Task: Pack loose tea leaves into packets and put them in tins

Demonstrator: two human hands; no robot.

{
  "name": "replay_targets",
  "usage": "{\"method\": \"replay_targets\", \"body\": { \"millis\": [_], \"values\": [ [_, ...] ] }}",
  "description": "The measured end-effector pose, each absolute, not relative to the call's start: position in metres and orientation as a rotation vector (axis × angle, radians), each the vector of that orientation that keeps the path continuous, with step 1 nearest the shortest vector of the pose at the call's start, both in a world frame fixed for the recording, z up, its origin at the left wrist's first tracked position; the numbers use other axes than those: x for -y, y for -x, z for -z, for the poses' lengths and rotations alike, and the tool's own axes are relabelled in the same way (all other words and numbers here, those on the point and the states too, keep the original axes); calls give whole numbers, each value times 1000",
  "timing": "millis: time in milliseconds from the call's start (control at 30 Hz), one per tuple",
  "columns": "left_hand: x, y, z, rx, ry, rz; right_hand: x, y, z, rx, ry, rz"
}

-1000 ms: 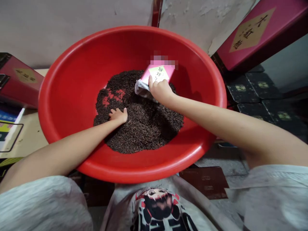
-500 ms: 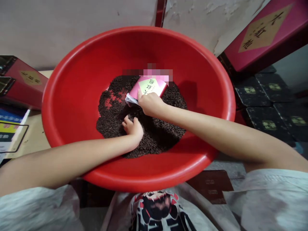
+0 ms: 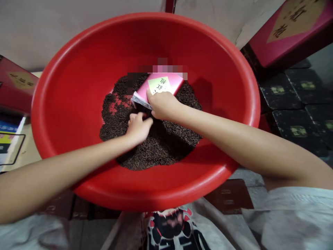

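Far left, a dark red box with a gold diamond label sits at the frame edge, with printed cards below it on a pale surface. The big red plastic basin fills the middle of the view; a heap of dark loose tea leaves covers its bottom, with bare red showing through in a small patch at the heap's left. Left hand lies on the leaves near the heap's middle, fingers curled together and cupped, tips pointing up-right toward the pouch mouth; whether leaves are inside the cup, cannot tell. Just right and above, almost touching it, right hand clamps the pink tea pouch at its lower edge, thumb on the printed face, other fingers underneath. The pouch lies tilted on the leaves, its silvery open mouth at the left end, right by the left fingertips. Far right, a second dark red box leans above stacked black boxes.
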State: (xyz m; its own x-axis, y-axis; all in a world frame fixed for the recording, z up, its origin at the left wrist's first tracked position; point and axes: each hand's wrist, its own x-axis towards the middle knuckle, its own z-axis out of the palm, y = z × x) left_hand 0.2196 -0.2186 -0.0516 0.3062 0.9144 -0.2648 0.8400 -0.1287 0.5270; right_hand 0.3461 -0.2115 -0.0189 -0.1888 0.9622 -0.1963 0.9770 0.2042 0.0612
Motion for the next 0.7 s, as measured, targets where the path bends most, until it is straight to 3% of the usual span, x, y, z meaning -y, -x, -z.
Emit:
{"method": "replay_targets", "body": {
  "millis": [133,200,567,700],
  "values": [
    [261,-189,44,-608,-2207,676,211,-348,18,-2262,-1815,51],
    [267,-188,46,-420,-2166,832,210,-349,18,-2260,-1793,53],
    [212,-217,74,-463,-2532,643,212,-357,9,-2294,-1744,120],
    [180,-233,72,-608,-2502,385,211,-363,7,-2286,-1743,134]
  ]
}}
